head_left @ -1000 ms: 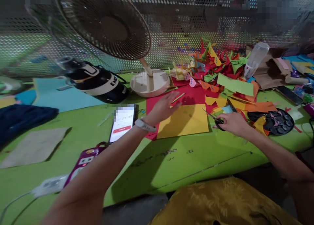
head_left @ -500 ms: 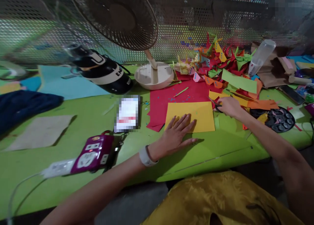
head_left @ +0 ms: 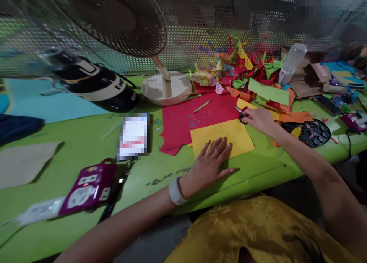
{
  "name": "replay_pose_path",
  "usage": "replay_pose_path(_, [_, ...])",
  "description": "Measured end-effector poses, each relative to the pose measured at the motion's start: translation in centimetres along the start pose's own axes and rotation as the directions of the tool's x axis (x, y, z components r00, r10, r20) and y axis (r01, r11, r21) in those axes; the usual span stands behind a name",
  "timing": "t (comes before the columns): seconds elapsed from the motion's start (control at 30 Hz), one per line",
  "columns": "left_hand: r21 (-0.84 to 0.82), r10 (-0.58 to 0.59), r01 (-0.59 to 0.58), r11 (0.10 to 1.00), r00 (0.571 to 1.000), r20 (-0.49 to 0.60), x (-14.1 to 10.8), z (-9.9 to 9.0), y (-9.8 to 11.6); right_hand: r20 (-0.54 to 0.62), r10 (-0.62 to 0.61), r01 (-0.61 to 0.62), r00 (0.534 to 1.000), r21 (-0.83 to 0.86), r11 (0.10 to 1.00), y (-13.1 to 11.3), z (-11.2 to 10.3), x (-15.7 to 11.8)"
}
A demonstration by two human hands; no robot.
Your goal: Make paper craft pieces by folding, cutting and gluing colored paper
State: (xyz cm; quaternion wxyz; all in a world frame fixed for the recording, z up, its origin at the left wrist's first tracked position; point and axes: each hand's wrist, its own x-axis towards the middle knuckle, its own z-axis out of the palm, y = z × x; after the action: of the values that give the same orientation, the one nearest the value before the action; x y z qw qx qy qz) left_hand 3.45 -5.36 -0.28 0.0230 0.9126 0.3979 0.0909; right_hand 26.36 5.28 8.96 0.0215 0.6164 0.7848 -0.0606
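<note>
The left hand (head_left: 212,161) lies flat, fingers spread, on the yellow sheet (head_left: 238,138), overlapping the red sheet (head_left: 183,121). The right hand (head_left: 259,119) grips the scissors (head_left: 241,113) — blades so near the red that, I'd say, a slip could nick it.

Left-wrist band (head_left: 174,191) pale grey, wide, smooth. Forearms (head_left: 298,152) bare. Mustard-gold garment (head_left: 229,228), satiny, tonal leaf-like pattern. Dark squiggle (head_left: 305,244) low right, maybe a cord, too dim to tell.
</note>
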Motion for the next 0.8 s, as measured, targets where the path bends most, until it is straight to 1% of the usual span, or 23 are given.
replay_pose_path(0.1, [0.001, 0.026, -0.026, 1.0, 1.0, -0.003, 0.1, 0.1, -0.1, 0.012, -0.055, 0.055, 0.998, 0.06, 0.997, 0.3, 0.8, -3.3])
replay_pose_path(0.2, [-0.012, 0.047, -0.047, 0.999, 0.999, -0.015, -0.3, 0.0, -0.3, -0.031, -0.075, 0.079, 0.997, 0.121, 0.99, 1.5, 2.4, -7.0])
replay_pose_path(0.27, [-0.017, 0.055, -0.056, 0.998, 0.998, -0.027, -0.5, -0.1, -0.4, -0.108, -0.055, 0.069, 0.993, 0.136, 0.988, 2.6, 3.3, -9.3])
replay_pose_path(0.33, [-0.025, 0.063, -0.063, 0.998, 0.997, -0.034, -0.7, -0.2, -0.4, -0.211, -0.023, 0.054, 0.977, 0.142, 0.988, 3.8, 3.8, -11.5])
replay_pose_path(0.4, [-0.04, 0.07, -0.071, 0.997, 0.997, -0.034, -0.8, -0.4, -0.2, -0.294, 0.015, 0.028, 0.956, 0.142, 0.989, 5.1, 3.6, -13.6])
replay_pose_path(0.43, [-0.048, 0.075, -0.076, 0.996, 0.997, -0.034, -0.8, -0.5, -0.1, -0.321, 0.05, -0.007, 0.946, 0.134, 0.991, 5.8, 3.3, -14.6])
replay_pose_path(0.5, [-0.057, 0.082, -0.084, 0.995, 0.996, -0.028, -0.8, -0.5, 0.1, -0.322, 0.129, -0.106, 0.938, 0.087, 0.991, 7.0, 2.8, -16.3])
replay_pose_path(0.53, [-0.058, 0.086, -0.088, 0.994, 0.996, -0.024, -0.8, -0.6, 0.2, -0.306, 0.182, -0.183, 0.934, 0.025, 0.983, 7.6, 2.6, -17.0])
replay_pose_path(0.6, [-0.06, 0.098, -0.099, 0.993, 0.995, -0.012, -0.9, -0.6, 0.3, -0.234, 0.295, -0.323, 0.926, -0.091, 0.942, 8.6, 2.6, -18.0])
replay_pose_path(0.63, [-0.06, 0.106, -0.106, 0.993, 0.994, -0.003, -0.9, -0.6, 0.3, -0.198, 0.34, -0.368, 0.919, -0.132, 0.92, 8.9, 2.8, -18.3])
replay_pose_path(0.7, [-0.06, 0.124, -0.123, 0.991, 0.992, 0.017, -1.0, -0.5, 0.2, -0.142, 0.38, -0.4, 0.914, -0.167, 0.901, 9.4, 3.4, -18.4])
replay_pose_path(0.8, [-0.059, 0.138, -0.135, 0.989, 0.99, 0.042, -1.0, -0.4, 0.1, -0.127, 0.392, -0.408, 0.911, -0.147, 0.901, 9.6, 4.0, -18.0])
